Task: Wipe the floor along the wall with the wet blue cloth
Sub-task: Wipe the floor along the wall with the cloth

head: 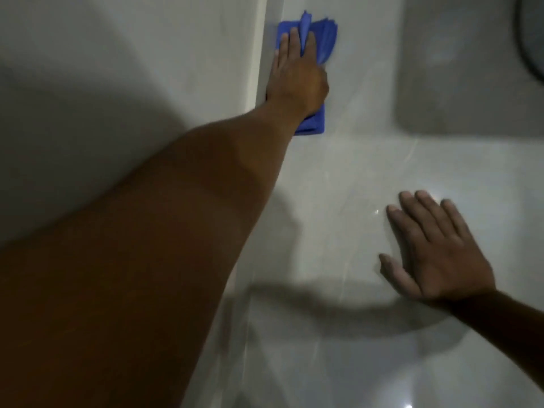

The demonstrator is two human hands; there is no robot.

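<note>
Now left hand [297,75] presses blue cloth [319,36] against wall [147,69]; right hand [435,251] flat, empty.

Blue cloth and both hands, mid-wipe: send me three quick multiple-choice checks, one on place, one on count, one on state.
1. Where does the blue cloth lie?
A. On the floor right against the wall
B. In the middle of the floor, far from the wall
C. Draped over the right hand

2. How many hands touch the cloth?
A. None
B. One
C. Two

3. What is the right hand doing?
A. Clenched in a fist
B. Lifted off the floor holding a bucket
C. Spread flat on the floor, holding nothing

Answers:
1 A: the cloth's edge meets the base of the wall where it joins the floor.
2 B: only the left hand presses on it, with a fold bunched between its fingers.
3 C: its fingers are splayed on the glossy tile, well apart from the cloth.
</note>
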